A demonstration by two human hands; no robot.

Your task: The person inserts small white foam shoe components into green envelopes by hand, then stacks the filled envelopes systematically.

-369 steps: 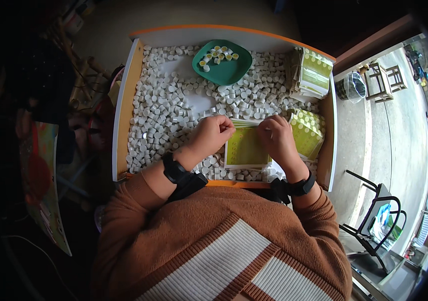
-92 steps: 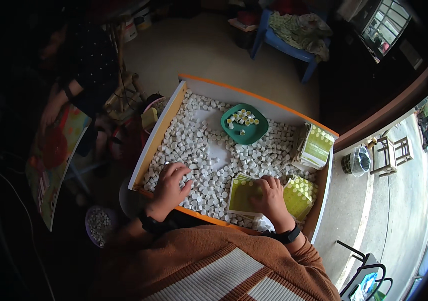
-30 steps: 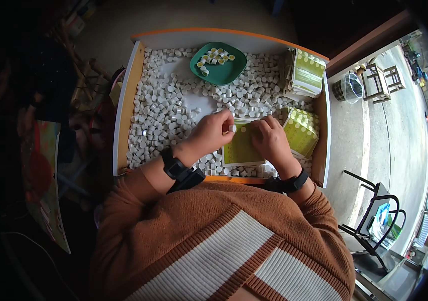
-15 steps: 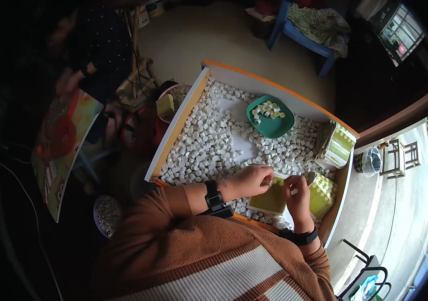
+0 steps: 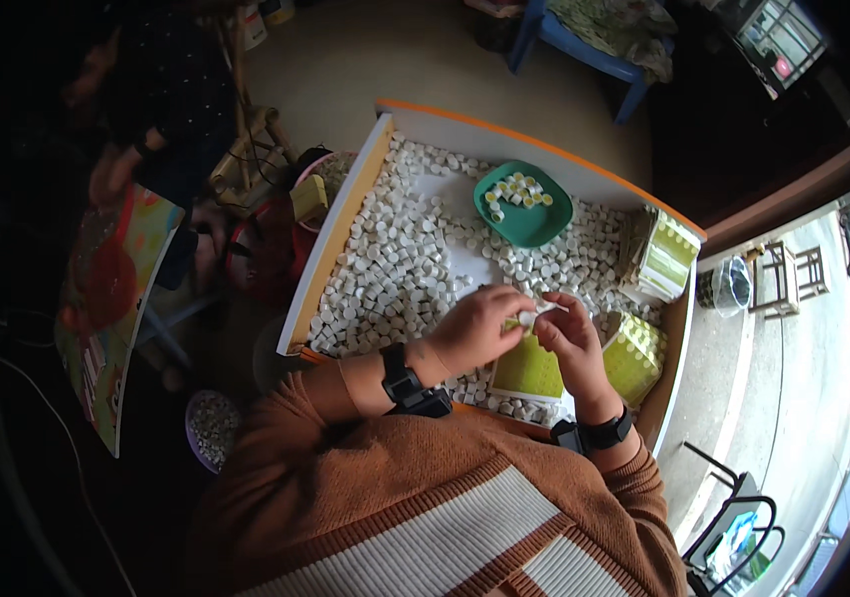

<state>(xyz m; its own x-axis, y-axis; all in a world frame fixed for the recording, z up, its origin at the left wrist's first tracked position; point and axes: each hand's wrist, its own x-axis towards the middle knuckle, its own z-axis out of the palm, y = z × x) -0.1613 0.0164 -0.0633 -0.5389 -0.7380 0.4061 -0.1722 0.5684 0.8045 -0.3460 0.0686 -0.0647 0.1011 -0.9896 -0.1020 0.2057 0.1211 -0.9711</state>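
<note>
Left hand [image 5: 481,326] curled, fingers drawn in, a small white cap [image 5: 526,318] showing at its fingertips and apparently pinched there. Right hand [image 5: 576,343] just beside it, thumb and forefinger bent toward the cap; whether they grip anything is too small to tell. Half a second ago the two hands stand apart with a gap over the green sheet [image 5: 529,376]; now they nearly meet above its far edge. About three seconds ago the left hand is well off to the left, over the loose caps, and the right rests on the sheet; now the right is raised off it. Sheet lies at the near side of the tray [image 5: 534,129], a fanned stack of green sheets [image 5: 634,358] just right of it, a taller stack [image 5: 665,259] in the far right corner. Loose white caps [image 5: 395,274] spread over much of the floor of the tray. Green plate [image 5: 541,229] toward the far wall holds a cluster of yellow-topped caps [image 5: 519,189]. Compared with one second ago, view is turned: blue chair [image 5: 594,50] and purple bowl [image 5: 190,428] now show plainly.
</note>
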